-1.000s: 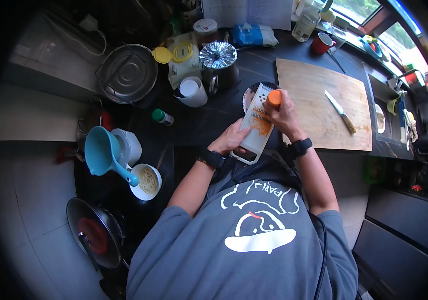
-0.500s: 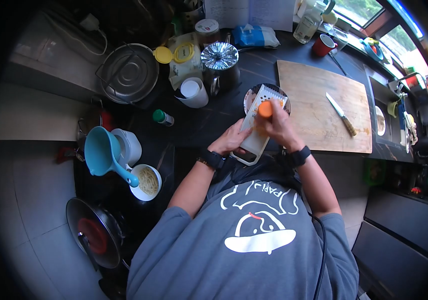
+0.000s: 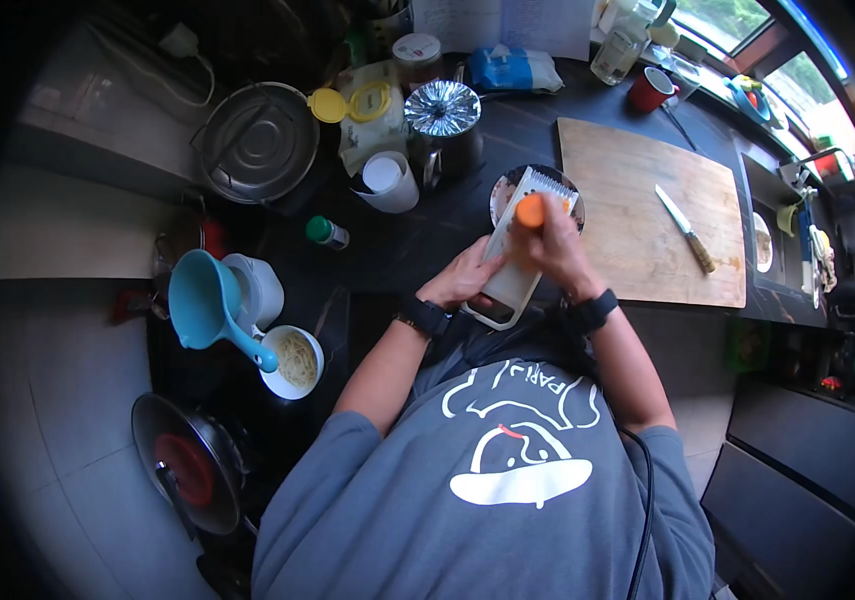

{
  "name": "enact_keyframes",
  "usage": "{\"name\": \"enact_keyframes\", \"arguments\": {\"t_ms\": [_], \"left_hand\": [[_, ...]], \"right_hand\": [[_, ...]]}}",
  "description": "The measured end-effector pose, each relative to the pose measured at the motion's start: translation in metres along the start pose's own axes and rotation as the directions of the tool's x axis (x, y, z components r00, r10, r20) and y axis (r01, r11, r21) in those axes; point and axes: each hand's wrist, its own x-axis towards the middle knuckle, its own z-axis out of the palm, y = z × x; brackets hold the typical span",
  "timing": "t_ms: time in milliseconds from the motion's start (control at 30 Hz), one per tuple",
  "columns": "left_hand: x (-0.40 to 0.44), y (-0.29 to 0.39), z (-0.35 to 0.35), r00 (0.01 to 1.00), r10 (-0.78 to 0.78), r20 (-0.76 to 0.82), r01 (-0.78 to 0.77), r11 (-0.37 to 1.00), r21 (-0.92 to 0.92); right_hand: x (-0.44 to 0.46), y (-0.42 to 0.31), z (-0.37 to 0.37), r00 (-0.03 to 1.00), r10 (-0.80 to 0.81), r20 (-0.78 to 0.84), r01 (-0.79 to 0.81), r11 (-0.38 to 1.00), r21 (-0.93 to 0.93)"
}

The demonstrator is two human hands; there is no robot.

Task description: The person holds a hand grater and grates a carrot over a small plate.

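Note:
A white grater (image 3: 508, 291) slants across the dark counter, its far toothed end resting over a patterned bowl (image 3: 499, 196). My left hand (image 3: 464, 273) is closed on the grater's near left side. In my right hand (image 3: 560, 252) is a carrot (image 3: 530, 210), its orange cut end facing up, pressed against the grater's face. Orange bits show by the holes at the far end. The hand hides the lower part of the carrot.
Right of the bowl lies a wooden board (image 3: 628, 220) with a knife (image 3: 686, 228). At left are a blue ladle (image 3: 206, 300), a bowl of pale shreds (image 3: 298, 362) and a green-capped jar (image 3: 327, 232). A foil-topped metal pot (image 3: 455, 150) stands behind.
My right hand and the carrot have shifted very slightly on the grater. My left hand keeps its hold, and the whole view has moved a little.

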Motion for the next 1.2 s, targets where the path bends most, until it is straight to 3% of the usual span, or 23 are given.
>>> {"name": "enact_keyframes", "arguments": {"t_ms": [67, 167, 200, 300, 333, 400, 533, 567, 633, 700, 767, 833, 967, 1033, 1133, 1200], "left_hand": [[0.0, -0.002, -0.002, 1.0, -0.003, 0.006, 0.003, 1.0, 0.016], [0.0, 0.001, -0.002, 1.0, -0.016, 0.014, 0.015, 0.999, 0.034], [-0.001, 0.002, -0.002, 0.999, -0.032, 0.012, 0.031, 0.999, 0.034], [0.002, 0.0, -0.003, 1.0, -0.006, 0.01, 0.006, 0.999, 0.033], [0.003, -0.002, -0.002, 1.0, -0.008, 0.009, 0.008, 0.999, 0.031], [0.004, -0.006, -0.003, 1.0, 0.005, 0.024, -0.006, 1.0, 0.03], [0.003, -0.003, -0.004, 0.999, -0.008, 0.038, 0.007, 0.999, 0.032], [0.003, -0.003, -0.004, 0.999, 0.0, 0.036, -0.001, 0.999, 0.032], [0.005, -0.002, -0.003, 0.999, 0.009, 0.032, -0.01, 1.0, 0.028], [0.003, -0.003, -0.003, 1.0, 0.004, 0.022, -0.004, 1.0, 0.001], [0.004, -0.008, -0.004, 1.0, 0.001, 0.021, -0.002, 1.0, 0.027], [0.005, -0.005, -0.004, 1.0, 0.013, 0.024, -0.014, 0.998, 0.057], [0.001, 0.001, -0.003, 1.0, -0.011, 0.014, 0.011, 0.999, 0.033], [0.002, -0.001, -0.002, 1.0, -0.009, 0.005, 0.009, 0.999, 0.032], [0.004, -0.007, -0.003, 1.0, 0.015, 0.01, -0.015, 0.999, 0.03], [0.005, -0.006, -0.005, 1.0, -0.013, 0.025, 0.012, 0.999, 0.048]], "right_hand": [[0.015, 0.01, -0.004, 0.991, 0.131, -0.037, -0.127, 0.988, 0.083], [0.013, 0.001, -0.012, 0.996, 0.089, -0.026, -0.088, 0.995, 0.038], [0.008, -0.001, -0.012, 0.984, 0.155, 0.09, -0.163, 0.983, 0.089], [-0.007, -0.007, -0.003, 0.996, -0.088, 0.018, 0.089, 0.995, -0.047], [-0.004, -0.006, -0.004, 0.996, -0.087, 0.02, 0.088, 0.995, -0.046], [0.008, 0.0, -0.009, 0.982, 0.191, -0.012, -0.189, 0.98, 0.064], [0.011, -0.004, -0.018, 0.983, 0.185, 0.005, -0.185, 0.98, 0.074], [0.001, 0.013, -0.009, 0.991, 0.117, 0.068, -0.123, 0.988, 0.088], [-0.013, -0.004, -0.004, 0.998, -0.044, 0.044, 0.045, 0.999, -0.015], [-0.01, -0.003, -0.004, 0.996, -0.082, 0.04, 0.083, 0.996, -0.026], [0.007, 0.0, -0.012, 0.979, 0.199, 0.042, -0.202, 0.976, 0.076], [0.01, 0.008, -0.009, 0.989, 0.148, -0.011, -0.146, 0.985, 0.092], [-0.009, -0.005, -0.002, 0.997, -0.02, 0.07, 0.017, 0.999, 0.035], [-0.009, -0.009, -0.002, 0.999, -0.04, 0.029, 0.039, 0.999, 0.028], [0.01, 0.003, -0.006, 0.989, 0.149, 0.005, -0.149, 0.987, 0.054], [0.013, 0.0, -0.009, 0.992, 0.127, 0.004, -0.127, 0.989, 0.078]]}}
